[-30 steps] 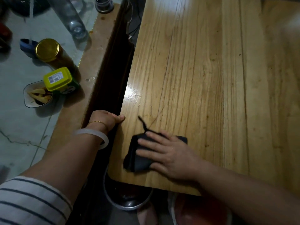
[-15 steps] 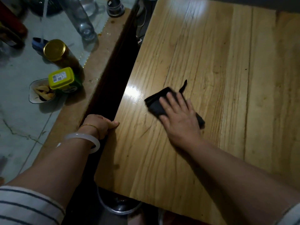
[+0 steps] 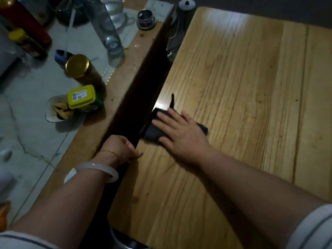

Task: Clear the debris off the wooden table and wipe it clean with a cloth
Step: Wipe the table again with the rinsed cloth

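Observation:
The wooden table (image 3: 242,105) fills the right of the view, its planks shiny under a light patch. A dark cloth (image 3: 152,133) lies at the table's left edge, a thin tail of it pointing up. My right hand (image 3: 179,135) presses flat on the cloth with straight, spread fingers. My left hand (image 3: 122,150) grips the table's left edge just below the cloth, thumb on top, fingers curled over the side. A small dark speck (image 3: 296,100) sits on the planks at the right.
A dark gap (image 3: 136,97) separates the table from a side counter (image 3: 125,69) on the left. On it stand a gold-lidded jar (image 3: 79,67), a yellow-lidded container (image 3: 81,97), a small bowl (image 3: 57,110), clear bottles (image 3: 106,27) and a metal cup (image 3: 145,19). A metal basin (image 3: 122,243) sits below.
My right hand slid the cloth away from the near edge, then back left to the table's left edge. My left hand kept its grip on the edge. The camera view shifted.

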A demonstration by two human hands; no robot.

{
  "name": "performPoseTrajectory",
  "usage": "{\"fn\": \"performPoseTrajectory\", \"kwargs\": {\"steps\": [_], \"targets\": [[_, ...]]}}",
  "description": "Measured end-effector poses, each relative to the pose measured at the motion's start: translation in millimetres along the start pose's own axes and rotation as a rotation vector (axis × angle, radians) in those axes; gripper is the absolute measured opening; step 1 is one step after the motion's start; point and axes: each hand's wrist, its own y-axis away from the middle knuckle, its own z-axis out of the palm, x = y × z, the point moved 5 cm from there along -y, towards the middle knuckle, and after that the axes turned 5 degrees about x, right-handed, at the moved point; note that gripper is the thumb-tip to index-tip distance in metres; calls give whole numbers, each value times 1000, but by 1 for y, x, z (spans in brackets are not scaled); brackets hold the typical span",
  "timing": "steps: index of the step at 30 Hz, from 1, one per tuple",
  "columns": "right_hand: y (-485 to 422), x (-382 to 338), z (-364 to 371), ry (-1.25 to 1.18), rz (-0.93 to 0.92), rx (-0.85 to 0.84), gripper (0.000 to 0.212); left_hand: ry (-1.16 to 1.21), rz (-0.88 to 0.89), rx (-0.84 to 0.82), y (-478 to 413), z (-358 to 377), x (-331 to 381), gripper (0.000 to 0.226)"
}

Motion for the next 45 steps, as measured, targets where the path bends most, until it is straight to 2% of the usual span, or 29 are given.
{"fn": "performPoseTrajectory", "kwargs": {"steps": [6, 9, 12, 19, 23, 26, 33, 35, 38, 41, 45], "targets": [[-46, 44, -8, -26, 304, 44, 58, 6, -17, -7, 1, -1, 0, 16], [-42, 41, -7, -38, 355, 57, 58, 20, -26, 3, 2, -1, -2, 16], [-18, 24, -6, -57, 282, 54, 57, 33, -28, 23, 1, -1, -5, 19], [69, -4, 16, -16, -56, 27, 56, -2, -9, 112, 4, 0, -6, 19], [75, 17, 12, -53, -115, 25, 55, -67, 162, 318, 17, 7, 11, 19], [62, 38, 5, -62, -22, 23, 56, -69, 358, 465, 34, 23, 38, 17], [35, 112, -19, -27, 246, 66, 60, -24, 657, 587, 33, 76, 91, 10], [31, 132, -22, -15, 336, 78, 58, -109, 674, 566, 34, 95, 100, 33], [29, 148, -22, -25, 494, 118, 58, -242, 568, 526, 27, 112, 111, 66], [27, 147, -20, -45, 558, 144, 58, -336, 502, 506, 17, 119, 115, 73], [28, 143, -23, -80, 507, 176, 57, -394, 521, 535, 13, 128, 110, 74]]}}
